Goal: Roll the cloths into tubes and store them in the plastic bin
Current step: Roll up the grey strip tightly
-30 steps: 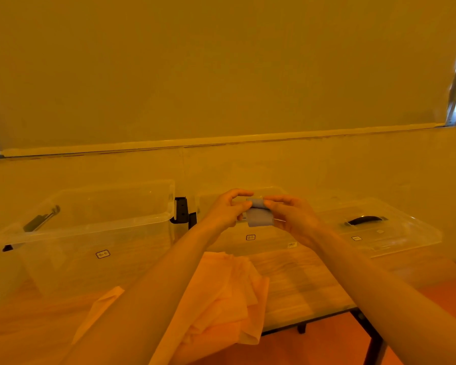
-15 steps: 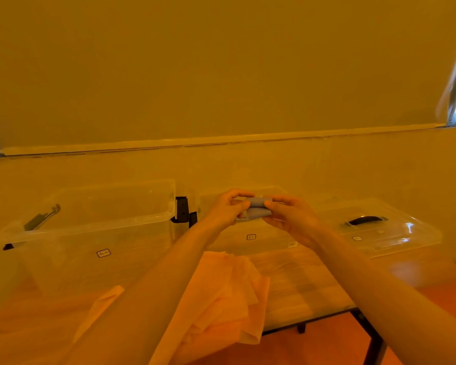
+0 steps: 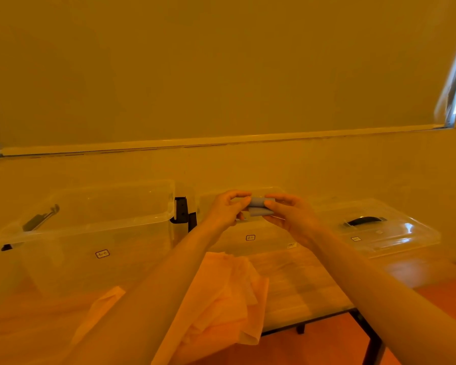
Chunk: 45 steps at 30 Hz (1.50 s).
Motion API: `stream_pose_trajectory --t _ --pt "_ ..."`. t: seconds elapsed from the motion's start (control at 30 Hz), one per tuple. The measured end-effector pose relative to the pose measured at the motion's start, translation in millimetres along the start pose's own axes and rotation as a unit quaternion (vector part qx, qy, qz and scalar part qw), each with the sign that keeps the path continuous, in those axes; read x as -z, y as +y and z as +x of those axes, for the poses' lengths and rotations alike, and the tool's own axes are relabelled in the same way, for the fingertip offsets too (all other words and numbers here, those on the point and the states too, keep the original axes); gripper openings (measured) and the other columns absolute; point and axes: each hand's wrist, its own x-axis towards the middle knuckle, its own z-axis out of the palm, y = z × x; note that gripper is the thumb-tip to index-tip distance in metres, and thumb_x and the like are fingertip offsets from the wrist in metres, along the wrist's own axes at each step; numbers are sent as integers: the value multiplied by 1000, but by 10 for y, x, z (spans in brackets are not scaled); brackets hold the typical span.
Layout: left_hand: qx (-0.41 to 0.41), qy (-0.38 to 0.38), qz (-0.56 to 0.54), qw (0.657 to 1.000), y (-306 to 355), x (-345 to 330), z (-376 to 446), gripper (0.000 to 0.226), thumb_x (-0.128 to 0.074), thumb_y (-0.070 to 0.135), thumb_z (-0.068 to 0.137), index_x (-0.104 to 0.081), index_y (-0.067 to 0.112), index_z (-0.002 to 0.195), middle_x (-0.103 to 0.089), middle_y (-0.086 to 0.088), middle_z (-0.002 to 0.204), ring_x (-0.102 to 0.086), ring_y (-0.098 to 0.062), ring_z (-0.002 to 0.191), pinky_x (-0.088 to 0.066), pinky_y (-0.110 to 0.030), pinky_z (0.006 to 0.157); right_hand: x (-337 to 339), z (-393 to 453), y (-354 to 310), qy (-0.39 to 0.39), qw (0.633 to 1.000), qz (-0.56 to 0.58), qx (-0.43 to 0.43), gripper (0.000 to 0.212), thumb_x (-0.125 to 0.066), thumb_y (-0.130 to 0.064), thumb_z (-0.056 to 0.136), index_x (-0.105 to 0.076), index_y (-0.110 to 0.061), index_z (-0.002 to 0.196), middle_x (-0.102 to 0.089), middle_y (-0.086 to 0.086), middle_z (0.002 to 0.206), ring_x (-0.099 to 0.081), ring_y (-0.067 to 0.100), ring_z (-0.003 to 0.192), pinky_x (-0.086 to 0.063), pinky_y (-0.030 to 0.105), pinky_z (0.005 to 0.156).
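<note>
both hands up in front of the chest, over the far side of the wooden table (image 3: pixel 300 291). left hand (image 3: pixel 225 212) and right hand (image 3: pixel 291 216) each pinch an end of a small grey-blue cloth (image 3: pixel 259 208), thumb + fingertips curled round it. cloth looks rolled or folded into a short stubby tube lying roughly level betw the two hands, held in the air, not touching table or bins. can't tell how tight the roll is, fingers hide both ends.

right behind the hands sits a clear plastic bin (image 3: pixel 250 237) w/ a small label on its front wall; cloth is just above/in front of its near rim, not inside. can't make out if anything's in it.

bigger clear bin (image 3: pixel 95 248) on the left, open top, also labelled, w/ a dark clip handle on its far left rim. betw the two bins a black latch piece (image 3: pixel 182 213) sticks up.

to the right, a clear lid (image 3: pixel 385 233) lies flat on the table w/ a black handle (image 3: pixel 363 220) on top.

near edge of table: a loose orange cloth (image 3: pixel 227 293), crumpled, unrolled, partly draped over the front edge, under the left forearm. black table leg (image 3: pixel 371 338) shows lower right. plain wall w/ a ledge strip behind.
</note>
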Motion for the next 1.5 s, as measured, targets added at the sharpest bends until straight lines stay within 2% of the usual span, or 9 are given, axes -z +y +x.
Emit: stream_pose_trajectory --t 0.13,0.43,0.67,0.8,1.0,1.1,1.23,1.37,1.5 --pt "-9 7 -2 1000 -5 -19 8 15 -54 21 95 -63 33 93 -60 3 79 -51 -8 61 -36 -18 50 6 -2 -17 2 1000 -3 10 25 -62 2 85 -60 -2 110 -66 10 94 -66 20 84 -59 25 70" --pt "-30 65 -5 997 -52 -89 22 23 -55 16 94 -64 14 115 -63 1 81 -57 -6 59 -38 -10 42 -5 20 28 23 999 0 30 21 -63 5 83 -62 -4 102 -67 9 91 -67 19 83 -58 23 68" --pt "-24 5 14 1000 -91 -197 -25 38 -39 12 100 -43 20 138 -58 0 119 -61 -4 79 -41 -14 48 -7 41 49 29 998 -20 47 26 -66 3 82 -60 -5 106 -67 11 99 -68 20 87 -57 22 68" --pt "-26 -6 11 1000 -102 -220 -35 41 -39 12 100 -39 18 141 -56 -4 128 -61 -5 80 -41 -11 46 -6 72 77 41 997 -36 56 22 -66 3 82 -62 -8 100 -67 13 99 -67 21 87 -57 24 70" --pt "-21 -11 12 1000 -88 -156 -56 35 -43 18 100 -46 21 134 -58 6 114 -63 -5 76 -42 -15 50 45 83 98 39 996 -58 58 22 -68 3 80 -64 -13 93 -66 14 100 -67 22 87 -56 25 71" --pt "-13 11 31 999 -53 -105 -32 26 -49 26 97 -55 21 122 -62 2 101 -62 -7 69 -40 -16 48 45 78 104 14 997 -58 46 25 -66 7 80 -63 -7 100 -66 16 101 -67 20 84 -56 21 69" --pt "-7 8 49 999 -60 -66 17 15 -55 21 95 -60 15 108 -61 2 81 -57 -7 59 -35 -14 43 16 56 96 -13 997 -62 37 36 -66 9 79 -60 -2 112 -66 17 104 -65 22 89 -56 19 71" --pt "-27 6 40 999 -77 -33 18 11 -55 11 93 -60 14 103 -61 -3 82 -56 -8 61 -35 -9 42 -6 60 88 -2 1000 -6 23 29 -64 5 82 -59 -6 109 -63 15 104 -64 21 90 -57 20 70" --pt "-20 -8 52 998 -82 -26 14 15 -55 12 93 -58 15 108 -61 -1 82 -53 -8 61 -34 -8 42 -5 71 99 10 999 -22 28 21 -62 5 84 -61 2 104 -65 12 92 -65 17 82 -56 17 65"
